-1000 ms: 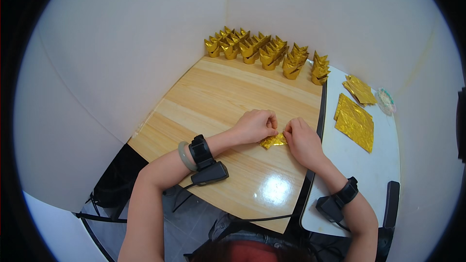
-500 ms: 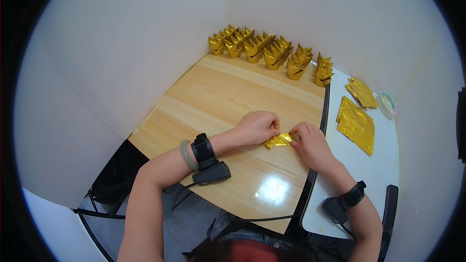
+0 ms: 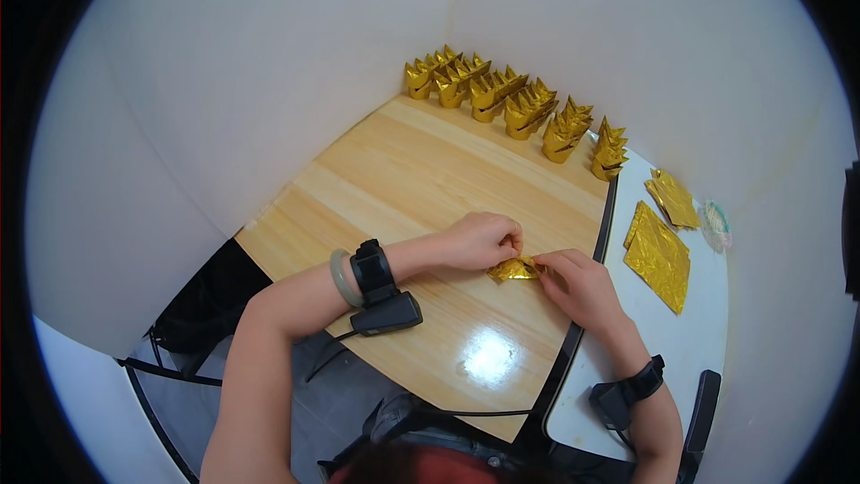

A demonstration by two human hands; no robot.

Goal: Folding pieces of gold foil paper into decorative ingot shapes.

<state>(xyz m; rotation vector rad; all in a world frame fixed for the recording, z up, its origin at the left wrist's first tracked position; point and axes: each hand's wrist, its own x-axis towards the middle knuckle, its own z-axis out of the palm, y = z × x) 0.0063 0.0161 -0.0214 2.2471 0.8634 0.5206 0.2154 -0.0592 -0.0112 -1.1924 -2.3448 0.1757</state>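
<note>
A small folded piece of gold foil paper (image 3: 518, 270) lies on the wooden table (image 3: 394, 170) between my two hands. My left hand (image 3: 484, 240) is closed at its left end, the fingers curled and pinching the upper edge. On the opposite end, my right hand (image 3: 578, 282) grips the paper between thumb and fingers. Parts of the fold are hidden under my fingertips.
Several rows of folded gold paper ingots (image 3: 528, 109) stand along the table's far edge. On the white table (image 3: 591, 403) at right lie a stack of gold sheets (image 3: 658, 258), a smaller stack (image 3: 674, 199) and a clear round container (image 3: 715, 224). White walls close in the back.
The gold paper looks narrower and more folded than before. My right hand has shifted slightly along its edge. The whole view has tilted a little.
</note>
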